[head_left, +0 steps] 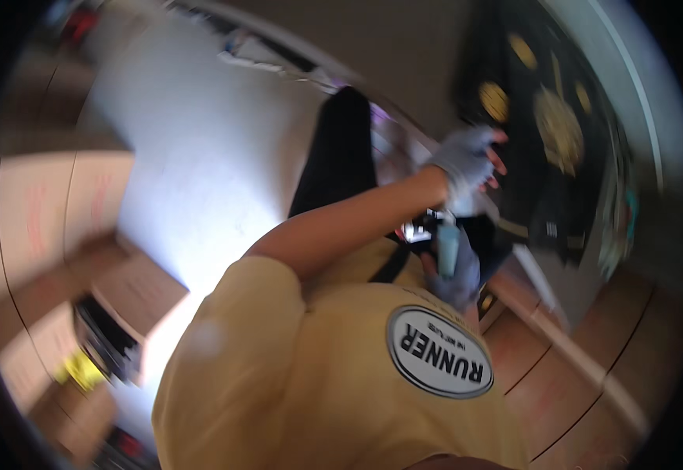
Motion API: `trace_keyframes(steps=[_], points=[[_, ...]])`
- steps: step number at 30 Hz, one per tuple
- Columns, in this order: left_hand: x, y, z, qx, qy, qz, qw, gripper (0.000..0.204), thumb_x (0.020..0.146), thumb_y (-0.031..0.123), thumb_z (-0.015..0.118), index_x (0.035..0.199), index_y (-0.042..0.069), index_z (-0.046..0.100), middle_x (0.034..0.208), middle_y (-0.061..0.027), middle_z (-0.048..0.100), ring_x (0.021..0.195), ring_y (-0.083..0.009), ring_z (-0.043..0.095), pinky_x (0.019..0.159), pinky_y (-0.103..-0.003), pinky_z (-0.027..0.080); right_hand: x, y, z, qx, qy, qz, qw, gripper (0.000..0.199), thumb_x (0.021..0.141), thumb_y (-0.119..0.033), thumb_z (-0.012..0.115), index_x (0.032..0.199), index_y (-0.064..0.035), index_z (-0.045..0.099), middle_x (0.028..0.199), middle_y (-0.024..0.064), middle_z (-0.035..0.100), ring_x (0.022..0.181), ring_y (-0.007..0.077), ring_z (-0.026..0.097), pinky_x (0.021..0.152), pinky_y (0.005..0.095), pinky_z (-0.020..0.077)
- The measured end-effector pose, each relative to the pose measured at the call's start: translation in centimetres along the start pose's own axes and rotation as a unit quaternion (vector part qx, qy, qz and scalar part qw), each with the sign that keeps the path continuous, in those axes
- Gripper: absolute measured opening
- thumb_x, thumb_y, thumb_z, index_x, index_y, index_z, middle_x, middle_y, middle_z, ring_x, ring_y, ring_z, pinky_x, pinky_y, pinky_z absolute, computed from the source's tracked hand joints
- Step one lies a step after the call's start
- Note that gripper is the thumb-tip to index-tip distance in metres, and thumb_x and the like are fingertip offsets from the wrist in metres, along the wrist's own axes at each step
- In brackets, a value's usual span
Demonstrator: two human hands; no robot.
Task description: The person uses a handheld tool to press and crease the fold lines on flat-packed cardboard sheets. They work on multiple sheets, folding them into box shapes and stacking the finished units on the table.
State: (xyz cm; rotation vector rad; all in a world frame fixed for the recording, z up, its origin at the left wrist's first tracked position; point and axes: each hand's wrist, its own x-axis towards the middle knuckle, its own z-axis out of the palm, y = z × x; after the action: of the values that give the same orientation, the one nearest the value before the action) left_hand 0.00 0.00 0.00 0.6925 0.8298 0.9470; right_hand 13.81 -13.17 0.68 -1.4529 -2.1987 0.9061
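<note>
My left hand (pixel 467 163), in a grey fingerless glove, reaches across my body over the edge of a black cloth (pixel 541 184) with gold patterns. Its bare fingertips look apart and hold nothing that I can see; motion blurs them. Below it, close to my body, my right hand (pixel 459 282), also grey-gloved, is closed round a pale blue-green object (pixel 447 249), rounded like a handle or small bottle. A shiny metallic piece (pixel 417 232) shows beside that object; whether they are joined I cannot tell.
Stacked brown cartons (pixel 32 207) stand at the left, with a dark bin-like thing (pixel 106 337) and a yellow item (pixel 81 370) near them. More brown cartons (pixel 584 376) lie at the lower right, along a wooden edge (pixel 572 352). The pale floor (pixel 193 157) spreads left of my leg.
</note>
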Motion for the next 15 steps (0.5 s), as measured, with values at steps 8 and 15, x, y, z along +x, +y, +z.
trace_keyframes(steps=[8,15], points=[[2.0,-0.8,-6.7,0.089,-0.084,-0.093,0.988,0.038,0.087,0.039,0.052,0.097,0.004,0.062,0.070,-0.0128,0.062,0.056,-0.0203,0.062,0.048,-0.032,0.050,1.8,0.4,4.1,0.214,0.020,0.084,0.973,0.025,0.078,-0.003,0.058,0.103,-0.0026,0.052,0.086,0.0048,0.056,0.073,0.0125,0.051,0.065,0.0252,0.0420],[3.8,-4.9,0.1,-0.079,-0.159,-0.133,0.975,0.051,0.083,0.051,0.055,0.108,0.007,0.059,0.107,-0.0165,0.059,0.102,-0.0297,0.055,0.084,-0.046,0.043,3.3,1.0,3.3,0.217,0.028,0.026,0.975,0.024,0.082,-0.011,0.060,0.102,-0.0011,0.051,0.086,0.0077,0.056,0.077,0.0146,0.054,0.070,0.0279,0.0436]])
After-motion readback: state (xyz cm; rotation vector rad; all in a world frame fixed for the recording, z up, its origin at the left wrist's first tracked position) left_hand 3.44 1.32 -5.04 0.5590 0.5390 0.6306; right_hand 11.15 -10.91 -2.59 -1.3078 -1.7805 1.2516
